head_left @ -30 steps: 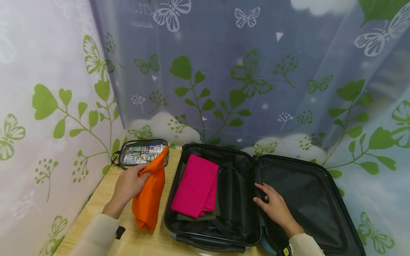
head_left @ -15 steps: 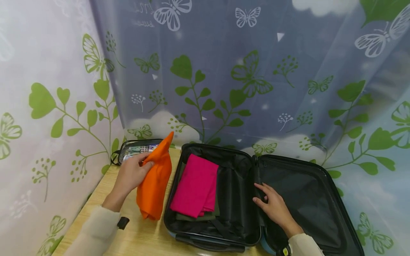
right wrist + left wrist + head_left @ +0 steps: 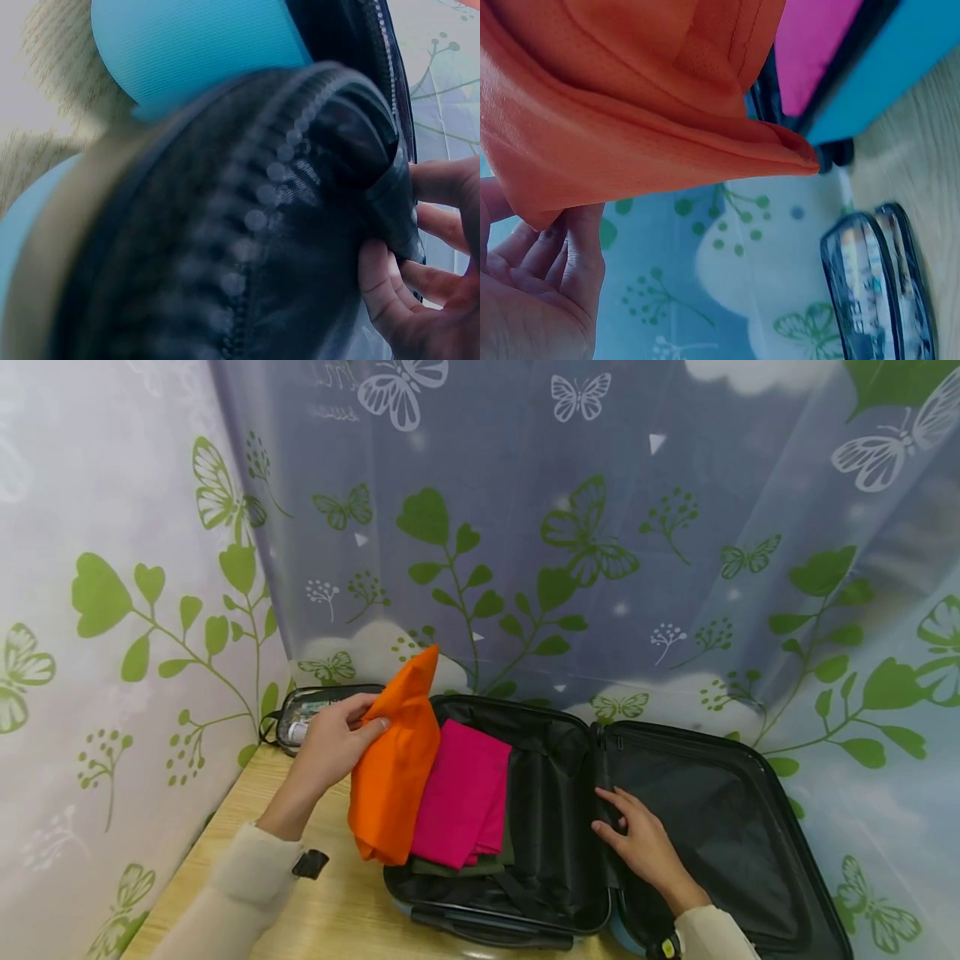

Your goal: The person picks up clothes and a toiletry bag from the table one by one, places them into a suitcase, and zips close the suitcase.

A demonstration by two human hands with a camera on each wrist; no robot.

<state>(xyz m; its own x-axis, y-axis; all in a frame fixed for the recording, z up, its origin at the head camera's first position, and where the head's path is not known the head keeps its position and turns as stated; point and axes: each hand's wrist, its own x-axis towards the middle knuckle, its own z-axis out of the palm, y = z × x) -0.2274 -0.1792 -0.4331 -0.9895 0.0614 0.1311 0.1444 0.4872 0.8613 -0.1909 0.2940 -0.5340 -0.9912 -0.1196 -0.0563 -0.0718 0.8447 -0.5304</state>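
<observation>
My left hand (image 3: 333, 745) pinches a folded orange garment (image 3: 397, 768) near its upper left edge. The fabric hangs down beside my thumb, overlapping the suitcase's left rim in the head view. Stitching and a fine mesh weave show on this garment in the left wrist view. An unfolded black-lined suitcase (image 3: 558, 818) has a folded pink garment (image 3: 467, 793) in its left half, on top of a dark green cloth (image 3: 495, 862). With relaxed fingers and thumb apart, my right hand (image 3: 647, 845) rests at the black lining along the suitcase's hinge.
Behind my left hand lies a clear toiletry bag (image 3: 874, 292) with black trim, partly hidden in the head view. The suitcase's right half (image 3: 697, 818) lies spread flat. A wooden table (image 3: 225, 852) carries everything, with printed curtains (image 3: 510, 568) close around it.
My left hand has carried the orange garment up and to the right, from beside the suitcase to over its left rim. More of the toiletry bag is now covered. My right hand has stayed put.
</observation>
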